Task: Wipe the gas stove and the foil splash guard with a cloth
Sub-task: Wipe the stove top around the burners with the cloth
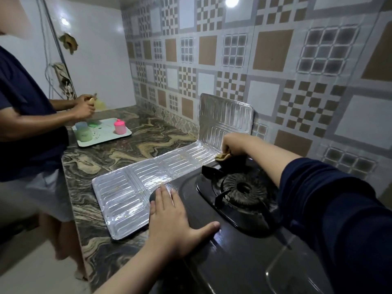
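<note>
The left hand [169, 221] lies flat with straight fingers on the front left part of the gas stove [233, 262], its fingertips touching the edge of the foil splash guard [131, 187]. The right hand [232, 143] is curled around a brown cloth [222, 156] and presses it where the lying foil panels meet the one upright panel, at the back left corner of the stove. The right forearm and its dark sleeve [339, 209] cross above the single burner [244, 188] and hide the right side of the stove. The guard lies mostly flat on the marbled counter [118, 153], just beside the stove. Farther left on the counter stands a white tray [125, 133] with one pink cup [119, 126] and some pale green and blue containers. A second person [27, 115] stands there, both hands holding something small above the tray.
</note>
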